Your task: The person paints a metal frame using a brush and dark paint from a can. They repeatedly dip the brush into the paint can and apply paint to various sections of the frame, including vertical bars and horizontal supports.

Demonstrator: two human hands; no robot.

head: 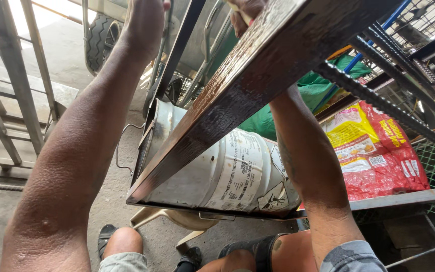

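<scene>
— At the top of the view, what is seen of the two hands?

— Both arms are raised. The left hand (144,20) is closed around a thin dark metal upright (177,50) of a frame, with the fingers wrapped over it. The right hand (245,15) is cut off by the upper edge; it is seen against the top of a wet, brown-painted steel bar (237,95), and something pale is glimpsed in it. Whether it is clamped shut cannot be told.

— Where is the bar placed?

— It is slanted from the upper right down to the lower left, across the middle of the view, between the two forearms. Its glossy brown face is turned upward.

— What is found under it?

— A dented grey metal drum (227,176) with a pale label is seen lying on its side just behind and below the bar, resting within the frame. A thin wire handle is hung at its left end.

— And around that?

— A red and yellow printed sack (378,151) is laid to the right on a mesh shelf, with green fabric (323,90) behind it. Ribbed steel rods (378,95) are crossed above the sack. A tyre (99,40) is seen at the upper left, on the concrete floor (122,201). The knees and dark sandals are seen at the bottom.
</scene>
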